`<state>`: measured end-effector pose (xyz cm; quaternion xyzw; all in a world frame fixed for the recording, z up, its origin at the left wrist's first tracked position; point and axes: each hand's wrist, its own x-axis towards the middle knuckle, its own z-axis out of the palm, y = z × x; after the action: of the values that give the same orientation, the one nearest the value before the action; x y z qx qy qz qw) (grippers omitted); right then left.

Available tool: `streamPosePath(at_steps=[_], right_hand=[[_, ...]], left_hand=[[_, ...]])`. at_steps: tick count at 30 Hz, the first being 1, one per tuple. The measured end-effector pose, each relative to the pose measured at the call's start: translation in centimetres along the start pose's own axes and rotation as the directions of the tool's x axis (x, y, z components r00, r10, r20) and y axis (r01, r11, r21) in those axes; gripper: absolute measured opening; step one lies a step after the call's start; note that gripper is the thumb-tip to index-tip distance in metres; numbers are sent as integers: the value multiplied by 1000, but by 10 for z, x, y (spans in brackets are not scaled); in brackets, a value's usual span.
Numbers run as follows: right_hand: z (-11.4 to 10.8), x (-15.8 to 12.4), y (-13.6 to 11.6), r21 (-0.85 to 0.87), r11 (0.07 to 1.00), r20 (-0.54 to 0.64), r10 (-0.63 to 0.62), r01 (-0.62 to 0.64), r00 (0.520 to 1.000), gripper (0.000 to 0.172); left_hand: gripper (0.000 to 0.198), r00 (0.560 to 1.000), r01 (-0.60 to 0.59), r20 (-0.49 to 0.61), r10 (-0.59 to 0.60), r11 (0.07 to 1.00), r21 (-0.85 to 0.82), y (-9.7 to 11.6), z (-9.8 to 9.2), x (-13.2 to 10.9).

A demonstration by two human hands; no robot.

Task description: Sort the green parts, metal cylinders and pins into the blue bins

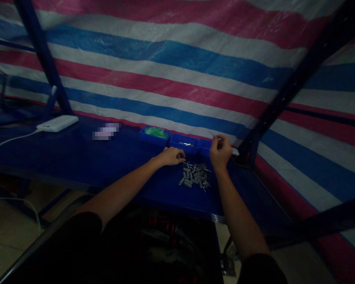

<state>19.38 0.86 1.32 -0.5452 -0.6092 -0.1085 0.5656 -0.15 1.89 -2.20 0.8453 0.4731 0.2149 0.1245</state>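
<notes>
Several small grey cylindrical parts with thin metal pins [195, 175] lie in a loose pile on the blue table [112, 165]. At the pile's upper left edge is my left hand [174, 156], its fingers curled; a thin metal piece shows by its fingertips. My right hand [221, 150] is raised at the right, above the pile, pinching a thin, pin-like piece [212, 133] that points up and left. Behind the hands stand a blue bin of green pieces [154, 140], a blue bin with a few metal pieces [184, 148] and a third blue bin [205, 153], partly hidden by my right hand.
A white device with a cable [57, 123] lies at the table's left. Right of it is a blurred-out pink item [106, 131]. A small white object [235, 151] is behind my right hand. Blue frame posts [44, 59] and striped sheeting [165, 51] enclose the back.
</notes>
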Motion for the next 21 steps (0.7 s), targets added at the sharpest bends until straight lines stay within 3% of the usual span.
streamPosePath(at_steps=[3,7,11,17,19,21], right_hand=[[-4,7,18,-172,979,-16,109,-110,994,35],[5,4,38,-293,953,221,149,-80,964,32],[18,-7,28,-97,995,409,22,20,912,30],[32,-24,3,171,980,651,-192,104,734,28],[34,-27,2,192,974,661,-217,117,718,26],[33,-27,3,200,973,642,-221,117,734,23]], left_hand=[[18,998,-14,55,12,999,39,3,2,-1],[13,998,-38,55,33,995,89,5,3,-3],[14,1000,3,-18,-2,996,86,2,2,-1],[15,972,34,-230,-53,996,-89,0,-4,1],[15,963,50,-256,-78,992,-112,2,-7,0],[14,962,62,-258,-91,991,-121,5,-8,-1]])
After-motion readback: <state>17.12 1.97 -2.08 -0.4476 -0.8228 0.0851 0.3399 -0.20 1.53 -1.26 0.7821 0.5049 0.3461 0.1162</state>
